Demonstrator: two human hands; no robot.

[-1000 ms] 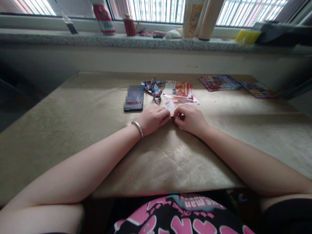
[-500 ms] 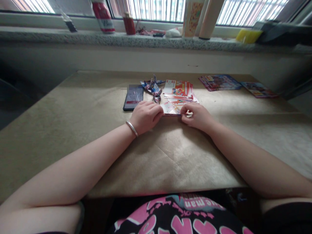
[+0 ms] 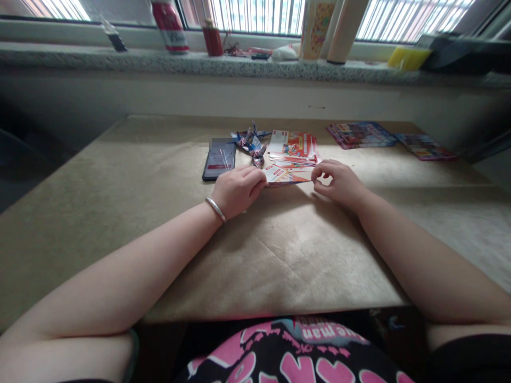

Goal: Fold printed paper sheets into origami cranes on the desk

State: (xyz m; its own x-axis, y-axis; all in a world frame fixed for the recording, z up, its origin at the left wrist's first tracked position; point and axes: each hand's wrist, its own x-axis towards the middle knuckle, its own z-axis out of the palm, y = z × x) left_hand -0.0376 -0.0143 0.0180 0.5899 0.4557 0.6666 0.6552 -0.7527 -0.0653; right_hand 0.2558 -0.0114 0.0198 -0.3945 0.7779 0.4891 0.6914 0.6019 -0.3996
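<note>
A printed white, red and orange card (image 3: 287,174) is held between my hands, just above the table. My left hand (image 3: 239,189), with a silver bangle on the wrist, is closed on its left end. The thumb and fingertips of my right hand (image 3: 339,183) pinch its right end. Directly behind lies a stack of similar red and white cards (image 3: 293,143). A crumpled blue wrapper (image 3: 251,143) rests left of that stack. Beside the wrapper, a dark phone (image 3: 219,159) lies face up, close to my left hand.
Two piles of glossy cards, the left one (image 3: 361,134) and the right one (image 3: 427,147), lie at the table's back right. On the windowsill (image 3: 247,65) stand a red and white can (image 3: 170,26), a red bottle (image 3: 212,40), a tall cup (image 3: 317,29) and a yellow object (image 3: 409,57).
My right hand has moved to the right and is now further from my left hand. More of the card's printed face shows between them. My left hand has hardly moved.
</note>
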